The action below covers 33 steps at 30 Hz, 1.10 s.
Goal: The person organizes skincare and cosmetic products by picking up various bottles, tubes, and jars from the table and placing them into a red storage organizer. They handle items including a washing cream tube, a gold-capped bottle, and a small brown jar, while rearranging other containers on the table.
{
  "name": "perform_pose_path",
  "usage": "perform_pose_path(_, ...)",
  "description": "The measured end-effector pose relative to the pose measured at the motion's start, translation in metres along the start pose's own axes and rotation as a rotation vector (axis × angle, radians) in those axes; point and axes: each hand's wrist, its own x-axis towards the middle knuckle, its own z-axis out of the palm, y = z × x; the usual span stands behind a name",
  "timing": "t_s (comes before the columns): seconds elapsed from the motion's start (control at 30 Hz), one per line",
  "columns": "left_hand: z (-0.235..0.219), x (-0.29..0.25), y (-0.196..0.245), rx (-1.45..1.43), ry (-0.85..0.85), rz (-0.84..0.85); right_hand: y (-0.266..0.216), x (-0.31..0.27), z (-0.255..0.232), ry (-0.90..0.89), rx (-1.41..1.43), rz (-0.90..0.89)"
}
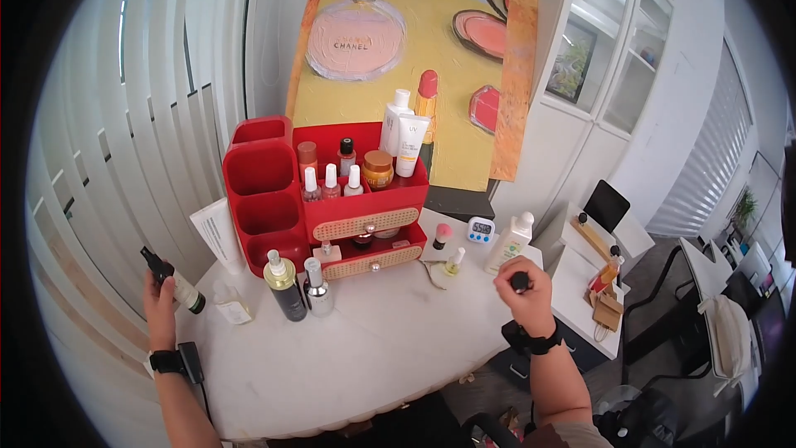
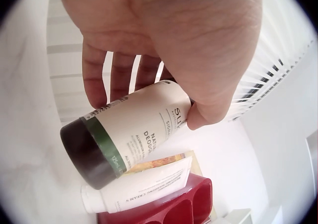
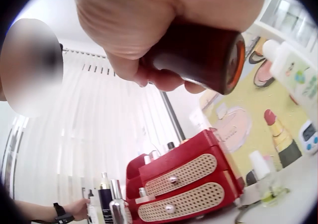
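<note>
At the table's left edge my left hand [image 1: 162, 303] grips a deodorant bottle [image 2: 144, 119], cream-labelled with a green band and a black top. The bottle is tilted, its dark base toward the table. My right hand [image 1: 528, 294] is curled round a dark brown bottle [image 3: 198, 55], its round dark end showing from the fist. Just behind that hand stands a white lotion bottle [image 1: 507, 249]. Near the left hand are a small clear bottle [image 1: 234, 307], a dark bottle with a gold-toned top [image 1: 287, 292] and a silver bottle [image 1: 318, 297].
A red organizer [image 1: 323, 214] with several bottles and jars stands at the back, its lower drawer partly out. A white tube [image 1: 217, 236] leans on its left side. Rightward are a pink-tipped brush [image 1: 443, 235], a small bottle [image 1: 453, 264] and a timer [image 1: 480, 231].
</note>
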Motion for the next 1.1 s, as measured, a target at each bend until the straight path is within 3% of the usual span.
perform_pose_path(0.07,0.001,-0.001,0.003,0.006,0.011,-0.009,0.007,-0.008,-0.011,-0.021,-0.101,0.240)
perform_pose_path(0.1,0.001,-0.001,0.004,0.013,0.015,-0.010,0.016,-0.012,-0.012,-0.021,-0.104,0.243)
perform_pose_path(0.17,0.001,-0.001,0.004,0.022,0.017,-0.011,0.037,-0.018,-0.011,-0.001,0.029,0.415)
perform_pose_path(0.33,0.000,0.001,0.001,0.014,0.011,0.038,0.072,-0.022,-0.003,-0.085,0.094,0.379)
perform_pose_path(0.6,0.003,-0.002,0.007,-0.022,0.014,0.031,0.065,-0.011,0.010,-0.207,0.270,0.398)
perform_pose_path(0.8,0.002,0.000,0.003,-0.013,0.039,0.048,0.073,-0.008,0.003,-0.313,0.187,0.431)
perform_pose_path(0.97,-0.002,0.004,-0.002,-0.026,0.022,0.029,0.064,-0.015,-0.009,-0.278,-0.181,0.310)
perform_pose_path(1.1,-0.003,0.003,-0.002,-0.008,0.034,0.027,0.055,-0.021,-0.016,-0.246,-0.268,0.426)
